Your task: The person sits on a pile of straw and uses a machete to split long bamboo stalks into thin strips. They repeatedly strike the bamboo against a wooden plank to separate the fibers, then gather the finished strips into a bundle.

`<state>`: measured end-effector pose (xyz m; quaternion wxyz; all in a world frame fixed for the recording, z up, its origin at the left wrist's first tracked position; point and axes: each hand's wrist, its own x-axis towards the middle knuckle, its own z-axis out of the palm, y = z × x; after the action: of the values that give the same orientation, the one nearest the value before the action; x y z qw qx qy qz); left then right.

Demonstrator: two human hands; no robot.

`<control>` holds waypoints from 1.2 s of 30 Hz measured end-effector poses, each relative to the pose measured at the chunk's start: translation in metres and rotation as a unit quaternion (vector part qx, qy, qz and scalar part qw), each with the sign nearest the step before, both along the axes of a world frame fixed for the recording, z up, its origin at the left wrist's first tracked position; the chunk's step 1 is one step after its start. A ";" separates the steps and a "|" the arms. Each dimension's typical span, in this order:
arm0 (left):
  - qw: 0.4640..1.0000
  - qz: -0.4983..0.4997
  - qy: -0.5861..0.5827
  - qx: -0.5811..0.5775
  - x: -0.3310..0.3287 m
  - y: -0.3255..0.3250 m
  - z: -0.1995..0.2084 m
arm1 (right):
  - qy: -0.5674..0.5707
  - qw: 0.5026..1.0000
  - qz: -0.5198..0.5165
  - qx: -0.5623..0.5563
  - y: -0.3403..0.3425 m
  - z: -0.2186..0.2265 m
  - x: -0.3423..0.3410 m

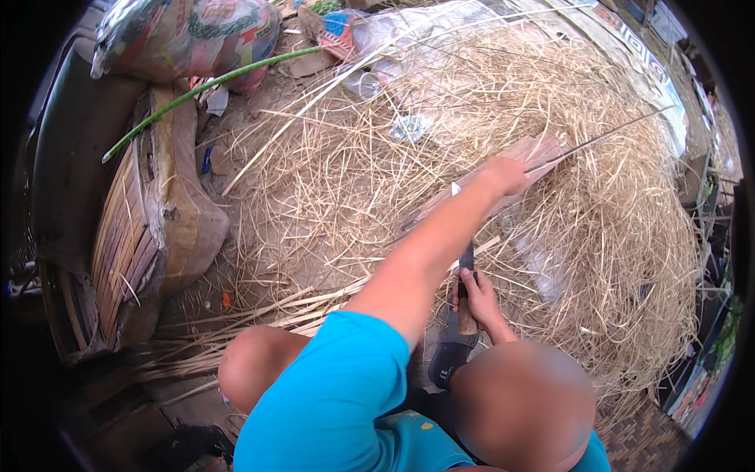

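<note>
My left arm reaches across to the far right, where my left hand (507, 175) is closed over a wooden board (543, 149). A long thin strip (605, 140), likely split bamboo, runs out from that hand toward the upper right; its other end is hidden by my arm. Close to my body, my right hand (480, 299) grips a knife (467, 315) by its wooden handle. The dark blade points away from me and passes beneath my left forearm, with its bright tip (455, 189) showing beyond. My fingertips on the board are hidden.
Pale shavings (621, 220) lie heaped around the board. Long light strips (314, 307) lie at left beside my knee (255, 366). A green bamboo stalk (212, 84) slants past a worn seat (169, 212) and a stuffed sack (212, 39). My dark sandal (450, 360) is below the knife.
</note>
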<state>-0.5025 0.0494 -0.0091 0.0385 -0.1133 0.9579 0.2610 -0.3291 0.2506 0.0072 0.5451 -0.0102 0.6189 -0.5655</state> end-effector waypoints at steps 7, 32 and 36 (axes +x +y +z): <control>0.868 -0.341 -0.266 -0.244 0.166 -0.127 0.104 | 0.118 0.990 -0.076 0.002 0.020 -0.001 0.011; 0.975 0.173 -0.010 0.141 0.375 -0.055 0.002 | 0.628 0.739 0.189 0.154 0.023 -0.001 -0.132; 0.967 0.200 -0.050 0.150 0.418 -0.061 0.007 | 0.496 0.801 0.043 0.333 0.059 0.017 -0.201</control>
<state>-0.0843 -0.0118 -0.0023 0.0501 -0.3082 0.8627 0.3978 -0.5300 0.3098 0.0243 0.1570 -0.1344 0.9538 -0.2182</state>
